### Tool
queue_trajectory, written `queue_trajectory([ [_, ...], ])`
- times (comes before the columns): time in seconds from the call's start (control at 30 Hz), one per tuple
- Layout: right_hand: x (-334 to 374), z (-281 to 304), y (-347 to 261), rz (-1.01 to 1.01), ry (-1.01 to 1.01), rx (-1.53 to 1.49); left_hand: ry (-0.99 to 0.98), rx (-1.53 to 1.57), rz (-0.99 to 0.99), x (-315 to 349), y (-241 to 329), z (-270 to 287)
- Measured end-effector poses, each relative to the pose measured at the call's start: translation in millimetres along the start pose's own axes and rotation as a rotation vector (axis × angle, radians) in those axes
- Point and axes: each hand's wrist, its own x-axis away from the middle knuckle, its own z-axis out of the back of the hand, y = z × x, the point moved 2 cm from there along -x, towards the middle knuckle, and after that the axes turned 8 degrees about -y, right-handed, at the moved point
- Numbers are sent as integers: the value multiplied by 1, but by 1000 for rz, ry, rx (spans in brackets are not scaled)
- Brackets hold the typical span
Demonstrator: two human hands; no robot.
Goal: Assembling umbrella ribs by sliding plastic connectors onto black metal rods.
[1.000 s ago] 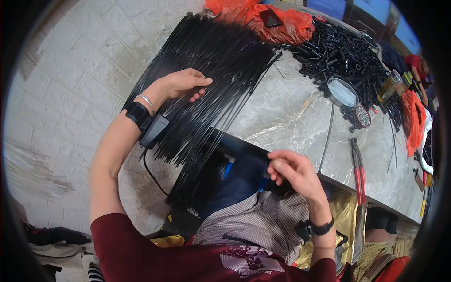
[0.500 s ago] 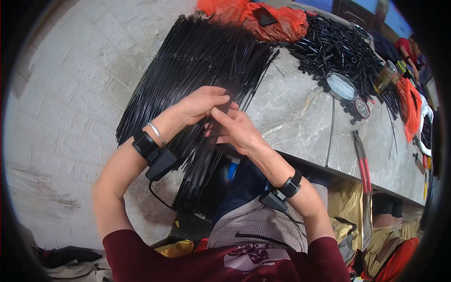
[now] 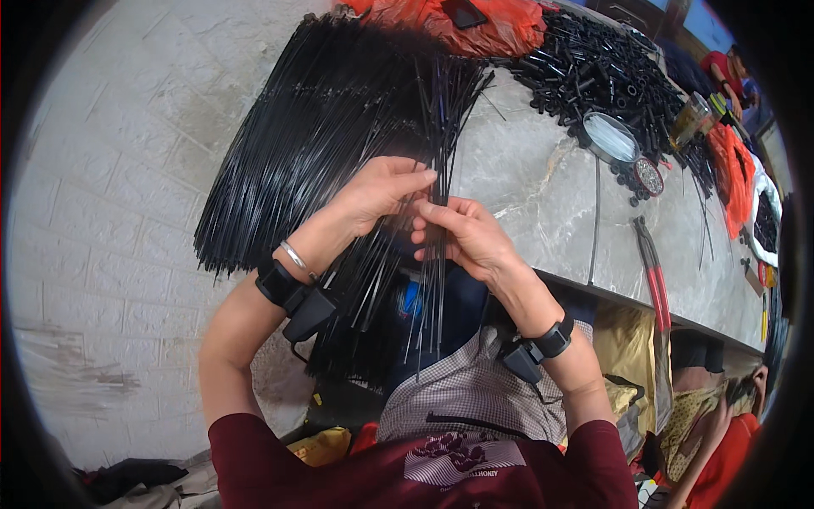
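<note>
A big fanned pile of long thin black rods (image 3: 339, 110) lies across the left end of the grey stone table (image 3: 543, 195) and hangs over its edge. My left hand (image 3: 377, 191) and my right hand (image 3: 462, 237) meet at the pile's near edge. Both pinch a small bunch of black rods (image 3: 432, 288) that hangs down toward my lap. Each wrist wears a black band with a small device.
A heap of short black tubes (image 3: 593, 68) and an orange bag (image 3: 475, 21) lie at the far side. A round lidded tin (image 3: 612, 137), red-handled pliers (image 3: 657, 271) and a loose rod sit to the right. Another person (image 3: 721, 424) sits at lower right.
My right hand came up from my lap to join the left at the pile. Both now hold a small bunch separated from the heap.
</note>
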Motion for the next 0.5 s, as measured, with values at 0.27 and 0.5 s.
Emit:
queue_trajectory([
  [0.27,17,16,-2,-11,13,14,104,70,-26,-6,-11,-20],
  [0.5,22,33,-1,-6,6,33,158,14,-14,-14,-21,-24],
])
